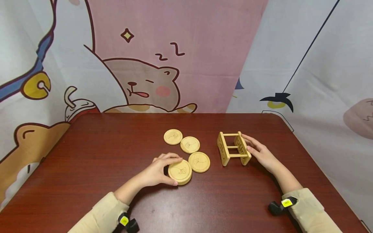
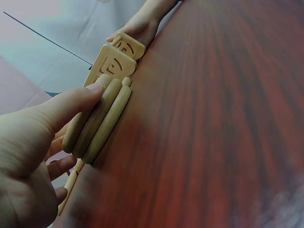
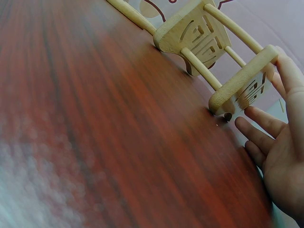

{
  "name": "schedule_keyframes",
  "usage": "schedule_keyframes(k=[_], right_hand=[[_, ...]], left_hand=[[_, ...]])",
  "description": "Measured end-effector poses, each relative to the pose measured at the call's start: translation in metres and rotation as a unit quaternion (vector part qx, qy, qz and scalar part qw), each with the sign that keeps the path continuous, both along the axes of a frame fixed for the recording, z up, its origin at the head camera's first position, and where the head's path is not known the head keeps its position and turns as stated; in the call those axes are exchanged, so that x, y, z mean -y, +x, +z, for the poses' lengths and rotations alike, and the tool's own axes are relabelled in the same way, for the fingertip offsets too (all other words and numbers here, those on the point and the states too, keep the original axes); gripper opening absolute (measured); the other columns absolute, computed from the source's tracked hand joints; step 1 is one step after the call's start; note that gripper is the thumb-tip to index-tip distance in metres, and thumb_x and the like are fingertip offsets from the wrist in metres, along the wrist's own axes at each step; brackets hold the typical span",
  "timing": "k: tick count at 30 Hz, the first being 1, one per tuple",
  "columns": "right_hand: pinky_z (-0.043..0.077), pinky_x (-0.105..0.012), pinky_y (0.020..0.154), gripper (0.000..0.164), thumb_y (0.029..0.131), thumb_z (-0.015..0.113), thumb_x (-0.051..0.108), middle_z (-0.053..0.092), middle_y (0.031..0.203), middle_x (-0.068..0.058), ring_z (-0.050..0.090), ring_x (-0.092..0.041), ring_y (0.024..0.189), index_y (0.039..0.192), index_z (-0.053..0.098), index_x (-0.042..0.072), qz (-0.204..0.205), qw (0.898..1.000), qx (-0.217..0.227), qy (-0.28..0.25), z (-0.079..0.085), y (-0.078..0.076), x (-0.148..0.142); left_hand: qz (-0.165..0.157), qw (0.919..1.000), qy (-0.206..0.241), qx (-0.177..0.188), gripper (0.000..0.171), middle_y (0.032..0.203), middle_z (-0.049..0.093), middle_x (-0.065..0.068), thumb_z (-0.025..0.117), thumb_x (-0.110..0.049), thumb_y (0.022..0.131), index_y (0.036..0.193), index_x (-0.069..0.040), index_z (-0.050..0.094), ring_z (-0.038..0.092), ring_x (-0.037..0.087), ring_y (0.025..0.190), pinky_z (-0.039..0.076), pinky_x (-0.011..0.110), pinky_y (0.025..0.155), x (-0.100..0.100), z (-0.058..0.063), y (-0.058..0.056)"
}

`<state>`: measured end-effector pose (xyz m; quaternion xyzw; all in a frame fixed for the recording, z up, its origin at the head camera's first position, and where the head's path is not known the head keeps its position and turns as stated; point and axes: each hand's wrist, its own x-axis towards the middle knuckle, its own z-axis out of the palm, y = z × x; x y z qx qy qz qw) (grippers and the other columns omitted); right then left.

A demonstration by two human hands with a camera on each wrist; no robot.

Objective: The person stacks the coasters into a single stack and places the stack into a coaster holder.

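My left hand point(image 1: 158, 171) grips a short stack of round wooden coasters point(image 1: 178, 170) near the middle of the table, its thumb at the near side and fingers at the far side. In the left wrist view the coasters point(image 2: 97, 126) show three edges layered together; I cannot tell if the lowest touches the table. To the right stands a small wooden coaster rack point(image 1: 224, 150) with two carved side panels joined by thin bars. Against its right panel rest the fairly straight fingers of my right hand point(image 1: 263, 157), also seen in the right wrist view point(image 3: 285, 156).
Three single coasters lie in a slanting row beyond the stack: a near one point(image 1: 199, 162), a middle one point(image 1: 190, 144) and a far one point(image 1: 173, 137). All sit on a dark reddish wooden table point(image 1: 116, 142). A cartoon-printed cloth point(image 1: 209, 48) hangs behind it.
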<state>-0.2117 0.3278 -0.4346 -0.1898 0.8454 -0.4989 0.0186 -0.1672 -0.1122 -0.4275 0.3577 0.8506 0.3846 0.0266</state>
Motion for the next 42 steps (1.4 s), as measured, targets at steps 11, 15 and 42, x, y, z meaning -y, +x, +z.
schedule_keyframes(k=[11,15,42], right_hand=[[0.037,-0.017,0.089,0.051,0.102,0.045,0.014,0.043,0.139,-0.023,0.047,0.000,0.114,0.151,0.031,0.014,-0.003,1.000,-0.006,0.007,0.001,0.000,0.001],[0.038,-0.017,0.089,0.051,0.102,0.045,0.014,0.043,0.139,-0.022,0.047,0.000,0.114,0.151,0.031,0.014,-0.004,1.000,-0.004,0.004,0.001,0.000,0.001],[0.037,-0.015,0.089,0.051,0.102,0.046,0.014,0.043,0.141,-0.021,0.046,0.001,0.115,0.151,0.031,0.014,0.000,1.000,-0.010,0.008,0.002,0.001,0.001]], left_hand=[[0.006,0.9998,-0.002,0.017,0.083,0.133,0.051,-0.001,0.090,-0.034,0.060,0.132,-0.010,0.058,0.042,0.020,0.122,0.027,0.044,0.089,-0.001,0.002,-0.001],[0.012,0.9998,0.001,0.013,0.083,0.133,0.050,-0.003,0.090,-0.036,0.060,0.132,-0.009,0.059,0.042,0.019,0.120,0.027,0.043,0.089,0.000,0.003,-0.001],[0.122,0.9910,0.056,0.002,0.070,0.135,0.050,0.006,0.083,-0.029,0.073,0.133,-0.006,0.056,0.039,0.031,0.125,0.024,0.060,0.093,0.020,0.009,-0.030]])
